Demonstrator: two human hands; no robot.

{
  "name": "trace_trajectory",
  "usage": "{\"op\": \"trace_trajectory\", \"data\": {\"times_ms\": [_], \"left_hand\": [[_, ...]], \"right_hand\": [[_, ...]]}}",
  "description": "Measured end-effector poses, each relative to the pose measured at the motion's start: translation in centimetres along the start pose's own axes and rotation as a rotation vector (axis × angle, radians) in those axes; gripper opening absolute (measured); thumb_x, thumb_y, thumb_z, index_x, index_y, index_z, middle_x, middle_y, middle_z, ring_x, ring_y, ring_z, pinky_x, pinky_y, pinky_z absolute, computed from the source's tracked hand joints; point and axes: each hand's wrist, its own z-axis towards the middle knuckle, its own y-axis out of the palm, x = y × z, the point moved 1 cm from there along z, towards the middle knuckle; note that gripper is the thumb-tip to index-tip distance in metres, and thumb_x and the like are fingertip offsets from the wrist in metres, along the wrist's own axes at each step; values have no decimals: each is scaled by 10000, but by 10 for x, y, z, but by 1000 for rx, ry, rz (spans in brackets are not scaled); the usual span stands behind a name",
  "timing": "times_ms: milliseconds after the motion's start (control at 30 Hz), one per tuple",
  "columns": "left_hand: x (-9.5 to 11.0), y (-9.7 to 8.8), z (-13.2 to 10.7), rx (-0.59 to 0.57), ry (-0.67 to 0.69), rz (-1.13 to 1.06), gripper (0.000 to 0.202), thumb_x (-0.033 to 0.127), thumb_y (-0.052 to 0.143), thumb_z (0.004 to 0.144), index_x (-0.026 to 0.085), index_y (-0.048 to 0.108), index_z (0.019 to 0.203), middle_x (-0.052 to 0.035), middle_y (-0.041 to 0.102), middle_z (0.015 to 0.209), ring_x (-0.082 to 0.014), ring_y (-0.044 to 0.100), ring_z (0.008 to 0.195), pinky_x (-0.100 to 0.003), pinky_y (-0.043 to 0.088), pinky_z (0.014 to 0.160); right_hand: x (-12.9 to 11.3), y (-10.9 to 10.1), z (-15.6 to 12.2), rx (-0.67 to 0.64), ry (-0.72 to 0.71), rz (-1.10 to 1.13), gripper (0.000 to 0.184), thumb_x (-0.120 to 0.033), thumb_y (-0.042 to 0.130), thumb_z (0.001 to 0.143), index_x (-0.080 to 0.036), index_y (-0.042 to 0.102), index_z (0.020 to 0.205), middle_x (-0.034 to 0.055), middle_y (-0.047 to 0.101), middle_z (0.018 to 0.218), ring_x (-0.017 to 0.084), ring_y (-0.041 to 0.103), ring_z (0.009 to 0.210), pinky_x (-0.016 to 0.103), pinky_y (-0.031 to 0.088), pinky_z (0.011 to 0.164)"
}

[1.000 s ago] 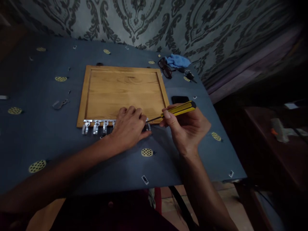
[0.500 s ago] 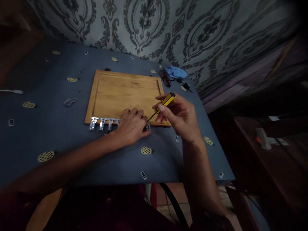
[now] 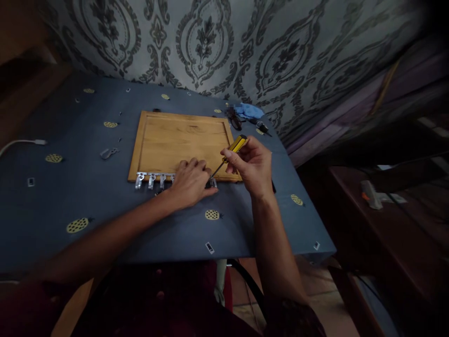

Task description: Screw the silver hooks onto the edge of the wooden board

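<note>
A wooden board (image 3: 182,140) lies flat on the blue patterned tablecloth (image 3: 105,210). A metal hook rail (image 3: 152,179) runs along the board's near edge. My left hand (image 3: 191,182) lies over the right part of that rail, fingers curled down on it. My right hand (image 3: 250,164) grips a yellow and black screwdriver (image 3: 233,150). The tool is tilted, its tip pointing down at the rail's right end, right by my left fingertips.
A loose metal bracket (image 3: 108,153) lies left of the board. Glasses (image 3: 234,120), a blue cloth (image 3: 249,111) and keys (image 3: 261,126) sit at the far right corner. A white cable (image 3: 21,144) enters at left. The table edge drops off at right, beside dark wooden furniture (image 3: 386,210).
My right hand has raised the screwdriver from nearly flat to a steep tilt and moved closer to my left hand. The view has drawn back and shifted.
</note>
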Motion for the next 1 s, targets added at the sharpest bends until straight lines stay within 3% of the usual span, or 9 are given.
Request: {"op": "trace_trajectory", "data": {"times_ms": [233,367,500,567,800,1000], "left_hand": [[-1,1,0,29,10,15,448,550,664,1016,160,734,1225,-155,703,1279,-352,586,1249,-468,456,997],[0,-1,-1,20,13,1,453,533,658,1022,145,727,1245,-166,690,1307,-355,572,1267,-473,444,1010],[0,-2,-2,12,7,1,456,538,652,1022,149,729,1248,-165,684,1305,-350,563,1265,-463,433,1006],[1,-2,-2,14,4,3,460,538,655,1019,148,728,1251,-164,685,1299,-349,562,1267,-462,430,1010],[1,0,-2,38,1,5,455,541,649,1022,145,735,1229,-159,691,1292,-344,573,1262,-464,435,1022],[0,0,-3,35,16,8,450,532,650,1025,146,732,1242,-161,696,1305,-353,582,1270,-480,454,1026]], "right_hand": [[1,-4,-10,-11,-32,-1,496,-655,829,822,-253,753,1101,3,780,884,77,603,489,251,546,493],[3,-4,-12,64,-40,15,484,-654,895,734,-218,775,908,-1,762,786,68,565,440,237,501,446],[6,-1,-12,129,-47,68,509,-617,959,650,-213,663,745,-19,754,736,56,521,390,213,444,376],[7,-1,-13,135,-50,93,510,-592,969,648,-219,638,756,-25,764,740,60,535,392,208,444,372],[7,-8,-15,47,-49,100,492,-608,880,779,-225,788,1074,16,809,877,69,609,478,232,530,489],[8,-4,-16,121,-63,71,441,-585,938,698,-206,744,814,23,821,857,57,542,420,230,493,434]]}}
